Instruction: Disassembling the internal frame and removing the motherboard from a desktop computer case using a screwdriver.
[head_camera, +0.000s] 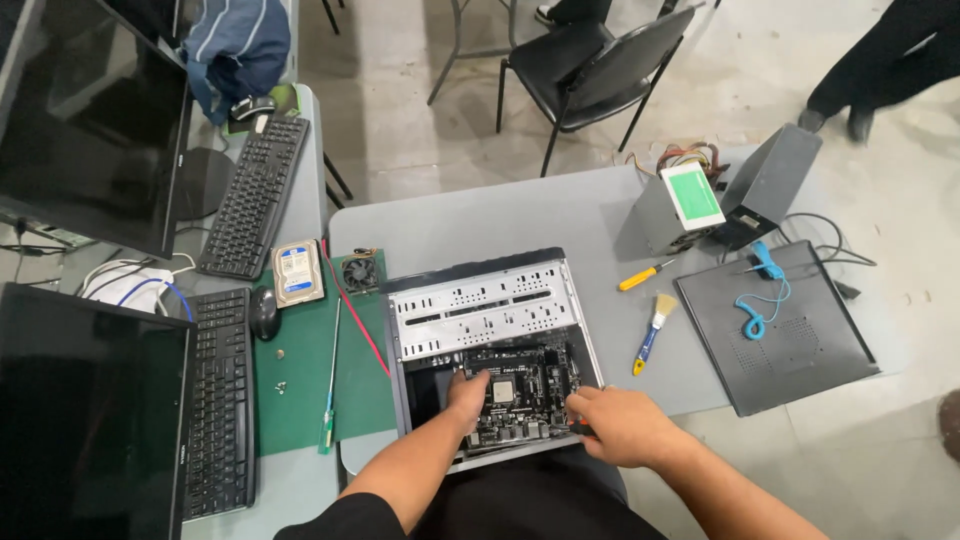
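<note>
- Two grey desks (480, 215) stand side by side; the right one carries the open metal computer case (490, 350), the left one the black monitors and keyboards.
- Largest on the left desk: a black flat monitor (85, 120) at the top and a second black monitor (90, 410) below it, each with a black keyboard (255, 195) beside it.
- A dark grey metal side panel (775, 335) lies flat at the right edge of the right desk, with a blue coiled wrist strap (760, 300) on top.
- The open metal computer case sits in the middle near the front edge; the black motherboard (525, 390) lies inside its lower half, below a perforated silver drive bracket (485, 305).
- A grey power supply unit with a green label (685, 205) stands behind, next to a black box (770, 180).
- A green mat (310, 385) spans the gap between the desks, with a silver hard drive with a blue label (298, 272), a black mouse (264, 312) and a small black cooling fan (360, 270) on or just beside it.
- The left hand (466, 393) rests inside the case, fingers curled on the motherboard's left edge.
- The right hand (618, 425) is apart from it, closed at the board's lower right corner; what it pinches is hidden.
- A blue-handled brush (652, 332) and a yellow-handled screwdriver (645, 276) lie right of the case.
</note>
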